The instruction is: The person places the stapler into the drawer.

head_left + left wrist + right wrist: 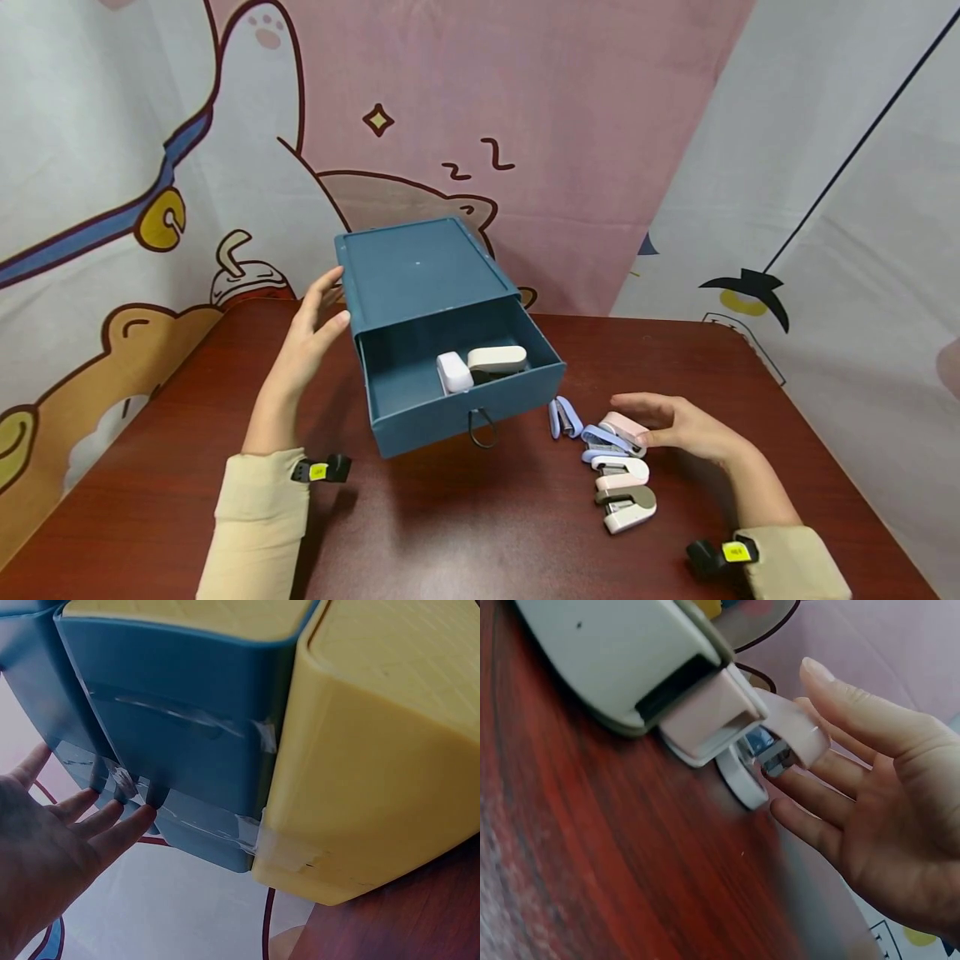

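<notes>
My left hand (303,337) has its fingers spread along the left side of a blue drawer box (423,271); in the left wrist view the fingertips rest on its taped wall. The drawer (427,429) is pulled out. Inside lie a white stapler (454,372) and a cream-topped stapler (497,360). At the right, my right hand (686,429) reaches around a pink stapler (799,731), thumb apart from it and fingers loosely bent beside it. Close by lie a periwinkle stapler (607,440), a white-and-pink stapler (622,472) and a grey-and-white stapler (628,510).
Another periwinkle stapler (565,417) lies near the drawer's right corner. A yellow section (375,765) adjoins the blue boxes in the left wrist view. The brown table (480,533) meets a printed cloth (570,142) at the back.
</notes>
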The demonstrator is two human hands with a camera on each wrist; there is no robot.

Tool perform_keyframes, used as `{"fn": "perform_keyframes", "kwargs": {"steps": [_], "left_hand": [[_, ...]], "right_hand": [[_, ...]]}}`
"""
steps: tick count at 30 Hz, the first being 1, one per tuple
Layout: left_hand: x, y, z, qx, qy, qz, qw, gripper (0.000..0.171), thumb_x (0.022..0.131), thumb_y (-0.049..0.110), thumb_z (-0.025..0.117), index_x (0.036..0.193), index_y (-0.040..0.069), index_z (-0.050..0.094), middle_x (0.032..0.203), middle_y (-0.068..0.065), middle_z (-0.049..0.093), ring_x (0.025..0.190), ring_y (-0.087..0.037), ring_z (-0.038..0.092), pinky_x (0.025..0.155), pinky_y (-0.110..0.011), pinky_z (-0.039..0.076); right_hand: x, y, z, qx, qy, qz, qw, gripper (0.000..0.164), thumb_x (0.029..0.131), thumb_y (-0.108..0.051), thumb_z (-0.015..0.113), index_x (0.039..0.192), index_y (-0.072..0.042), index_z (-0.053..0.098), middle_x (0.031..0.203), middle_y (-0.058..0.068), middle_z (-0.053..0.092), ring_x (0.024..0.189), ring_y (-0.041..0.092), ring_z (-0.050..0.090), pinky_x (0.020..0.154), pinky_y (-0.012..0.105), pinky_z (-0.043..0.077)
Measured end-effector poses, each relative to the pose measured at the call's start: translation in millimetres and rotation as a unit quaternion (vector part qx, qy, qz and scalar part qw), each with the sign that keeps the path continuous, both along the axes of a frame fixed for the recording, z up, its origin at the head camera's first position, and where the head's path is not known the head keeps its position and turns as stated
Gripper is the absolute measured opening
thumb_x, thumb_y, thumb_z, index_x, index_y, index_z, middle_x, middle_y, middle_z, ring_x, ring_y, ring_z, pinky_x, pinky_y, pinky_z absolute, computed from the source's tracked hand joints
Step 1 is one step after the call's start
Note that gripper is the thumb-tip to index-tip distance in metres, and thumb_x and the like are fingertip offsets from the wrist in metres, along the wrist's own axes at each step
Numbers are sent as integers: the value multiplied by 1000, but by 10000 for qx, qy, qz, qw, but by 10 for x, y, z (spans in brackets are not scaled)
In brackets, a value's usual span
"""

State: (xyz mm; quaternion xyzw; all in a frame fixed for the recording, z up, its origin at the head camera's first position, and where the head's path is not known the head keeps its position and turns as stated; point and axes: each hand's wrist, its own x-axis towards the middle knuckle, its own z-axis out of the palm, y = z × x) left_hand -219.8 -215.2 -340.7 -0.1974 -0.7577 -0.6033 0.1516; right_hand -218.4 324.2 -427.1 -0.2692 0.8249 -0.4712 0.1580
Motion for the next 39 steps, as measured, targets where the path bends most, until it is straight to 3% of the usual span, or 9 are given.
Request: {"fn": "perform_keyframes", "kwargs": {"steps": [8, 14, 25, 32, 39], "left_hand": [[-3, 5, -9, 42, -8, -20, 10000, 62, 95, 15, 51, 152, 13, 26, 146, -14, 34, 136, -29, 27, 104, -58, 23], [0, 4, -22, 25, -15, -8, 10000, 62, 95, 16, 51, 152, 14, 26, 147, -13, 33, 136, -29, 26, 104, -58, 22], [4, -2, -14, -11, 3, 29, 10000, 62, 94, 17, 51, 152, 14, 26, 146, -14, 33, 136, -30, 26, 104, -59, 22], [9, 0, -3, -7, -8, 11, 10000, 62, 95, 16, 51, 152, 14, 26, 146, -14, 33, 136, -29, 26, 104, -58, 23], [12, 1, 0, 7, -11, -4, 10000, 62, 95, 16, 51, 152, 14, 26, 146, -14, 33, 136, -29, 26, 104, -58, 23]], "right_hand": [[-26, 27, -77, 101, -323, 146, 9993, 59, 86, -11, 69, 140, -7, 48, 138, 16, 49, 120, 11, 48, 93, 22, 38], [-27, -19, -118, 337, -569, 118, 9977, 61, 86, -17, 70, 142, -13, 47, 139, 9, 50, 122, 12, 44, 97, 32, 36], [-45, -27, -154, 78, -353, 126, 9993, 57, 84, -10, 72, 137, -8, 52, 133, 13, 54, 115, 12, 50, 92, 24, 39], [-33, -28, -146, -61, -67, 38, 10000, 57, 81, -7, 74, 135, -6, 54, 125, 11, 59, 108, 14, 55, 88, 26, 44], [-1, -58, -64, -106, 147, -321, 9993, 57, 78, -8, 76, 132, -7, 57, 121, 13, 59, 99, 20, 56, 80, 31, 47]]}}
